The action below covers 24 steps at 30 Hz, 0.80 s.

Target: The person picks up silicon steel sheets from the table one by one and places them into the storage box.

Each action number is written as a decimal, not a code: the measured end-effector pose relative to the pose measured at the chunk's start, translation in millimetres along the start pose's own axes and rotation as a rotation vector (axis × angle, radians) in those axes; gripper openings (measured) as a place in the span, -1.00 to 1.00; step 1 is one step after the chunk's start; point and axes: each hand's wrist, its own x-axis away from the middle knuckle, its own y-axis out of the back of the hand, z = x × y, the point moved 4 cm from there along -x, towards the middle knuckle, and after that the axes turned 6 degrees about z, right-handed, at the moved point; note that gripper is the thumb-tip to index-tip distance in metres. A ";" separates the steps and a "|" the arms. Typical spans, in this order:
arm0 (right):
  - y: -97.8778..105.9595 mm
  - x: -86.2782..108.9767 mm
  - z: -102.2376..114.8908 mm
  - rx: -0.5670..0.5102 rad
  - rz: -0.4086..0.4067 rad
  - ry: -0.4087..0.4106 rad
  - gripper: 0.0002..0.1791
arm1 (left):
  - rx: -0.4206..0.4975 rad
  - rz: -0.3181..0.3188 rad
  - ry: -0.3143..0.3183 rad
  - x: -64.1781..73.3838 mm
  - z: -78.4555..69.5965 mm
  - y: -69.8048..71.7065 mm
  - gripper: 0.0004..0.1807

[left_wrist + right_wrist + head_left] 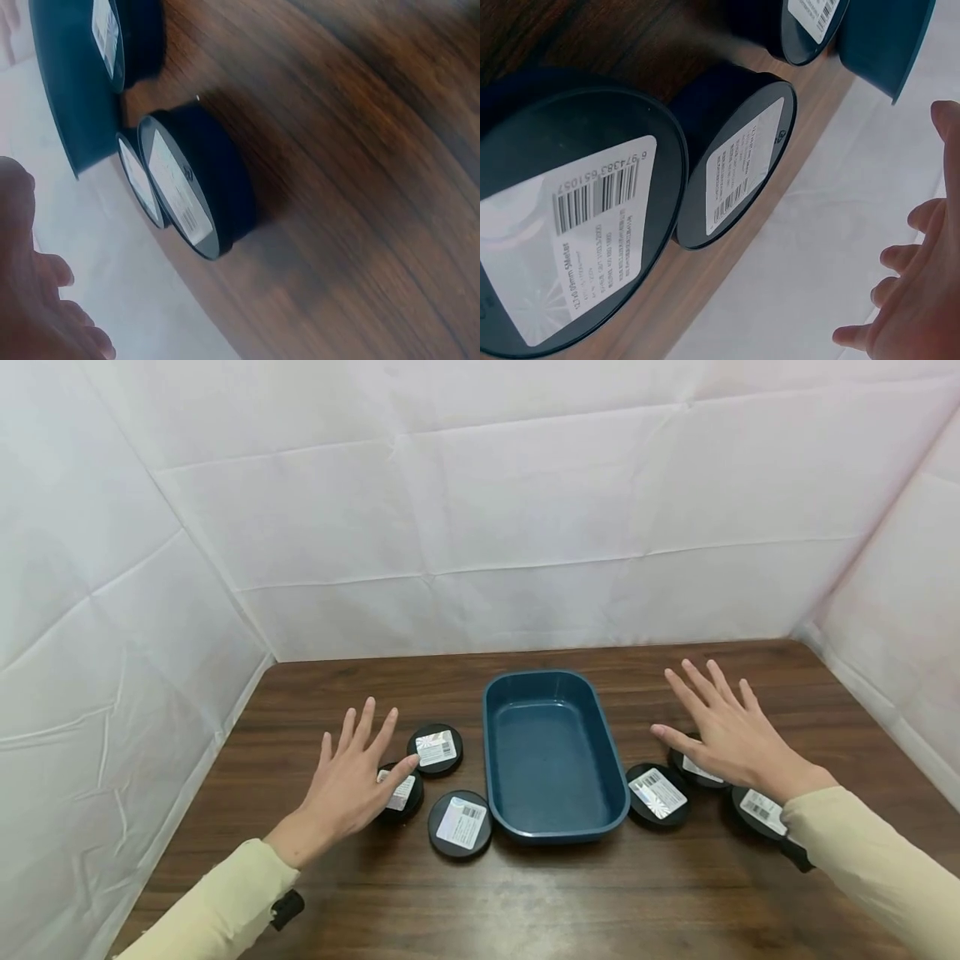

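Note:
My left hand point(341, 793) hovers over the left side of the table, fingers spread, holding nothing. Closest to it is a round black container point(401, 793) with a white barcode label, partly covered by the thumb. Two similar containers, one farther back point(436, 750) and one nearer point(461, 825), lie beside it. On the right, my right hand point(731, 735) is also spread and empty, above another labelled container point(697, 768) that it partly hides. A further container point(657, 795) sits left of that one, and another point(759, 812) is near the right wrist. Between the hands stands a dark blue rectangular tray point(555, 827).
The brown wooden table point(540, 902) carries everything. White cloth walls point(525, 510) rise behind it and along both sides. The containers at left and right stand close to the tray's sides.

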 end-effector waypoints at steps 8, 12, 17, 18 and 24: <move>0.9 6.5 3.2 -0.029 -0.025 0.015 -0.04 | 0.030 0.001 -0.014 -1.7 -7.4 -5.1 -0.15; 3.0 10.1 6.7 -0.038 -0.052 0.024 -0.04 | 0.082 0.005 -0.027 -2.3 -11.2 -5.1 -0.12; 4.1 12.7 12.6 -0.027 -0.077 0.048 -0.05 | 0.131 0.012 -0.005 0.2 -13.0 1.0 -0.11; 4.0 12.4 14.5 -0.027 -0.078 0.052 -0.05 | 0.135 0.012 0.000 0.9 -12.5 2.9 -0.11; 3.7 12.2 25.9 -0.073 -0.039 0.038 -0.04 | 0.147 0.014 0.009 4.5 -10.8 10.1 -0.11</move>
